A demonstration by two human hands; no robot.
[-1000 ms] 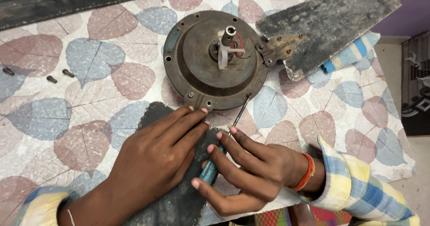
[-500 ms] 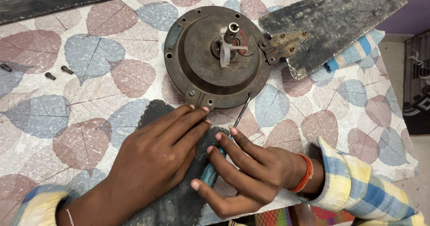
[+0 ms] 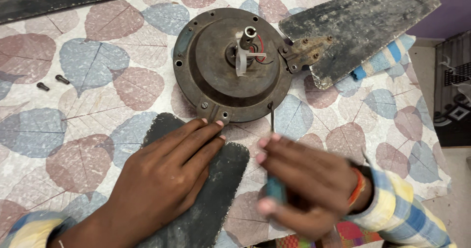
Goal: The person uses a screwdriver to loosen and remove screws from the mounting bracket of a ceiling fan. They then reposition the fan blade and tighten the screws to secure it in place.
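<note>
I see one dark dusty blade (image 3: pixel 363 27) bolted to round brown motor hub (image 3: pixel 233 64); left hand (image 3: pixel 167 179) spread flat pinning loose blade (image 3: pixel 206 194); right hand (image 3: pixel 299 184) gripping teal-handled screwdriver (image 3: pixel 273 150); two screws (image 3: pixel 51 82) out.

No packages, labels, signs, screens visible

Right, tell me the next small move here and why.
Probably bring the screwdriver tip onto the screw at the motor housing rim. The right hand holds its tip just off the rim, while the left hand presses the loose blade near that screw.
</note>
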